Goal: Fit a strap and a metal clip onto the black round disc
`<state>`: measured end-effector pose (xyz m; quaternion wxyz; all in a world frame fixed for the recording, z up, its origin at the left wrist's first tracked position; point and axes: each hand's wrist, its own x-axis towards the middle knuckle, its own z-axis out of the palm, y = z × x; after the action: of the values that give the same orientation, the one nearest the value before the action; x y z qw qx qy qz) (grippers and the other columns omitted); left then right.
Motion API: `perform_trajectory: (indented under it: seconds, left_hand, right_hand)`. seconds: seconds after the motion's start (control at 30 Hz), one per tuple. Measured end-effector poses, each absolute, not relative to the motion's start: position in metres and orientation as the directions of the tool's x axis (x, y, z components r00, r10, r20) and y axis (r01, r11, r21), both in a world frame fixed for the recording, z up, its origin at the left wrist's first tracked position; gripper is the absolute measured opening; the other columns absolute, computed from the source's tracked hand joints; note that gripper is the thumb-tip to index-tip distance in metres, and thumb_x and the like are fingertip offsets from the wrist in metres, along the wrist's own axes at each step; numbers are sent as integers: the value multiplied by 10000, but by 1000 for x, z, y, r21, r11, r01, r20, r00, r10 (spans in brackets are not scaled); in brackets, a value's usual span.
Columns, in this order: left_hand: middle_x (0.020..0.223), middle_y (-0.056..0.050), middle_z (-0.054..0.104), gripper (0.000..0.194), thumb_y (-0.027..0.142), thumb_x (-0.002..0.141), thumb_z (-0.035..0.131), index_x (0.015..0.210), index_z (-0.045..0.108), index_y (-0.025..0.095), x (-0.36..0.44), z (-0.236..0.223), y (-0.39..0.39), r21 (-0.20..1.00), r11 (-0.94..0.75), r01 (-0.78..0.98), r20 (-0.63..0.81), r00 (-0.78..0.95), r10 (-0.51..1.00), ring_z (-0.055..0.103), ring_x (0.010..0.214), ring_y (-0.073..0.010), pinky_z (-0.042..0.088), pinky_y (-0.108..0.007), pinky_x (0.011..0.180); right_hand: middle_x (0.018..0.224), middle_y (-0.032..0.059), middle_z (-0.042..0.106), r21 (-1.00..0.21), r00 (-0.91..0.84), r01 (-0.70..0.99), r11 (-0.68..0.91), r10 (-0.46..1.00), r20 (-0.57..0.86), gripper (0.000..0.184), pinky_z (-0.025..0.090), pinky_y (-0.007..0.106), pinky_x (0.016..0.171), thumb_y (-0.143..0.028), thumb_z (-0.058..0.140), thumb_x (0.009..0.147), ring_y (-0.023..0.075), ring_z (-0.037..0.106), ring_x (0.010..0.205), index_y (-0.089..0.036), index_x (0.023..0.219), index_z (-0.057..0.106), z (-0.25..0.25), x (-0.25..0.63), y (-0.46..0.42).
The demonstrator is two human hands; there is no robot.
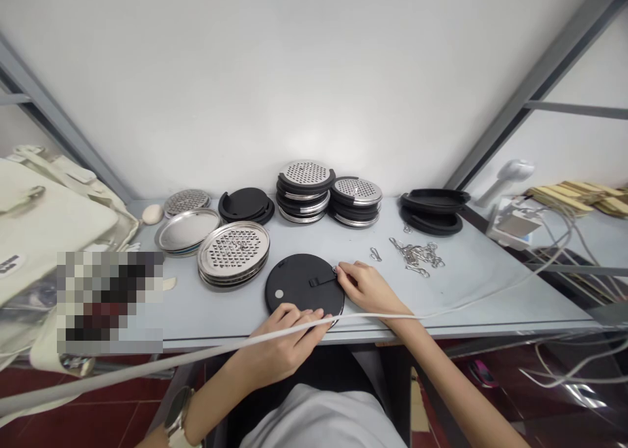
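Head | disc (299, 279) beneath left fingers (314, 335), grip unclear | right fingers (346, 269) pinch clip (334, 270) at right rim

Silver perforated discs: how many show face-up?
4: back-left disc; front-left top disc; rear-middle top disc; and the top disc just right of it. More may be hidden underneath.

A plain white wall (294, 55) rises behind the pale grey table (483, 261), a soft bright patch of light low on its middle. Grey metal posts, a left post (63, 124) and a right post (530, 87), slant at either side. Dark red floor tiles (110, 422) show at near left.
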<state>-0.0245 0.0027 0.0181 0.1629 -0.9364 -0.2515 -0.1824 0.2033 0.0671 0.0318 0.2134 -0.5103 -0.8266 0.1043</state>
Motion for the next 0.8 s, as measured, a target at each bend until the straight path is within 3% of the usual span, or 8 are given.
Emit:
perform_trajectory:
  seconds: [0.8]
  left_hand:
    - [1193, -129, 567, 406, 143, 927, 422, 1332, 440, 134, -25, 18, 2, -211, -817, 537, 415, 805, 423, 552, 893, -185, 411, -361, 836]
  right_hand:
    - [587, 12, 548, -375, -406, 798, 472, 881, 244, 348, 329, 254, 606, -272, 301, 962, 147, 504, 591, -197, 688, 502, 31, 204, 68]
